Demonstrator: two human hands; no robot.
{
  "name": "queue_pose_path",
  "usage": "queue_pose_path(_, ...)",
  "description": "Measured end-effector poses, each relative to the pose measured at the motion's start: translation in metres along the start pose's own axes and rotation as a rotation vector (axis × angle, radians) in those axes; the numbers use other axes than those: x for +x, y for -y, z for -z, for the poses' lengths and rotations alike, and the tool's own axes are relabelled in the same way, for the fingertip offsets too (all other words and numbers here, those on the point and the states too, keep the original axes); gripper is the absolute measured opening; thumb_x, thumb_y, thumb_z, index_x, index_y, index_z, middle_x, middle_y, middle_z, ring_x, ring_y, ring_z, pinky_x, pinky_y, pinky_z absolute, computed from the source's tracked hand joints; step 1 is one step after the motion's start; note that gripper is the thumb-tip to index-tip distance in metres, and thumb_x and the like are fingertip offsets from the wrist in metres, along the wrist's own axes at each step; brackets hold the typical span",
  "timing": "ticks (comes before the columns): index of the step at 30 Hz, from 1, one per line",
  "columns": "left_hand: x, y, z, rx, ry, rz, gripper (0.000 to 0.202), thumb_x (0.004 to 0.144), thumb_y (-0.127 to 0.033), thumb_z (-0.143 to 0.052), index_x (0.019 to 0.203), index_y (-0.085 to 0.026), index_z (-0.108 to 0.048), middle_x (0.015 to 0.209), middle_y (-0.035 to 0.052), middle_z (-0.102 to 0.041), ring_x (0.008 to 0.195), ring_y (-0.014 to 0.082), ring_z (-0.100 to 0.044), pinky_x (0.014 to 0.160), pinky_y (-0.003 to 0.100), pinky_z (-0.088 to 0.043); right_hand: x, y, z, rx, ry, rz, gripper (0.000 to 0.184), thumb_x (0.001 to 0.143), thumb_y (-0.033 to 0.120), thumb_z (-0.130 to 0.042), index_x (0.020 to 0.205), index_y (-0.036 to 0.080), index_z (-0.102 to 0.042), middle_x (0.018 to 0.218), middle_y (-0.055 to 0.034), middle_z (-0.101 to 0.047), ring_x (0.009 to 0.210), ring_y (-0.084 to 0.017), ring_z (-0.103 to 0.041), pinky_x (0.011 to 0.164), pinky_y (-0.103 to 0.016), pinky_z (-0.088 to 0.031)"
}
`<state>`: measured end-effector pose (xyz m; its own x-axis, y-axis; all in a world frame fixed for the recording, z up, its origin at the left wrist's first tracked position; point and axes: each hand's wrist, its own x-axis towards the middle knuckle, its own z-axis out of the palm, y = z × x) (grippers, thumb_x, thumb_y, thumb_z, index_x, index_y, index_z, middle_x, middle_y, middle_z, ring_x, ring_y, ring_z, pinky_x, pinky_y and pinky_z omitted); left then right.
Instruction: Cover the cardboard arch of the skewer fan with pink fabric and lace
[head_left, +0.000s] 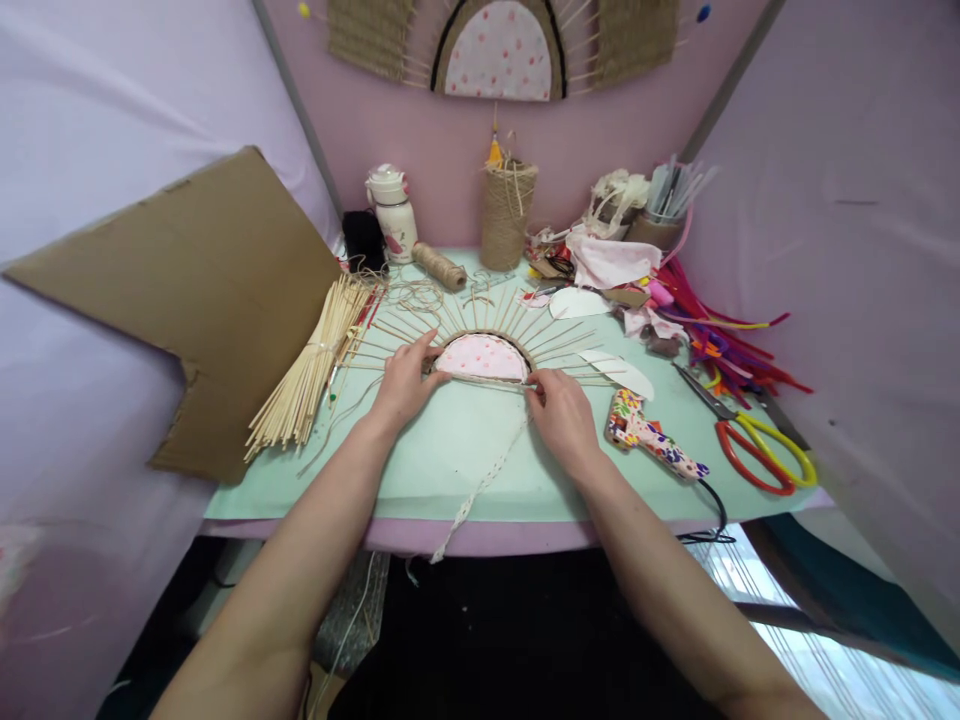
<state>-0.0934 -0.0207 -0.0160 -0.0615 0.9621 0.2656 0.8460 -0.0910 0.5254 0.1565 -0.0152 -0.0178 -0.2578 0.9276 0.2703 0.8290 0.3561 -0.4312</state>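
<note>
Lace (pixel 480 487) lies at 6 o'clock from the half circle (pixel 484 358) and hangs over the near side of the bench (pixel 420 478). At 4 o'clock, a flowery glue gun (pixel 654 440) sits near the right hand (pixel 561 415), with scissors (pixel 757 450) past it. The left hand's (pixel 407 380) fingers grip one corner of the half circle, in the middle of the bench. The right hand's fingers pinch the other corner; I can't tell if they hold lace too. Thin sticks (pixel 555 347) poke out from 9 round to 3 o'clock, in the way of the back. A fat stick bundle (pixel 307 375) lies at 9, by big cardboard (pixel 217 290). Fuzzy stems (pixel 720 345) pile up at 3. Farther off, a small string roll (pixel 440 267) and a bottle (pixel 394 220) are at 11, and a tall string roll (pixel 507 220) at 12.
</note>
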Motion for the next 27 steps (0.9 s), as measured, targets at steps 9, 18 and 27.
queue_pose_path(9,0.0002,0.0006,-0.0009,-0.003,0.0,0.009,0.067,0.082,-0.029,-0.069,0.142,-0.022,-0.04,0.123,0.0059,-0.068,0.116,0.0273,-0.054,0.104,0.046,-0.037,0.0037,-0.0002,-0.0004,-0.102,0.085,0.047,0.024,0.09,0.013,-0.044,0.099,0.02,-0.066,0.095,-0.0095,-0.063,0.091,-0.023,-0.054,0.077,-0.031,-0.036)
queue_pose_path(18,0.0004,0.0,-0.0007,-0.006,-0.005,0.014,0.067,0.081,-0.028,-0.069,0.141,-0.022,-0.042,0.121,0.006,-0.068,0.114,0.0277,-0.054,0.103,0.047,-0.037,0.0019,-0.0011,0.0002,-0.09,0.059,0.079,0.023,0.089,0.013,-0.046,0.104,0.021,-0.062,0.096,-0.0073,-0.064,0.094,-0.023,-0.055,0.078,-0.032,-0.035)
queue_pose_path(27,0.0001,0.0035,-0.0033,0.004,-0.011,0.0,0.067,0.082,-0.031,-0.069,0.142,-0.023,-0.04,0.121,0.0069,-0.068,0.115,0.0274,-0.055,0.103,0.047,-0.038,0.0019,-0.0015,-0.0025,-0.046,0.064,0.076,0.022,0.089,0.014,-0.047,0.1,0.021,-0.065,0.097,-0.009,-0.066,0.094,-0.024,-0.056,0.078,-0.033,-0.036)
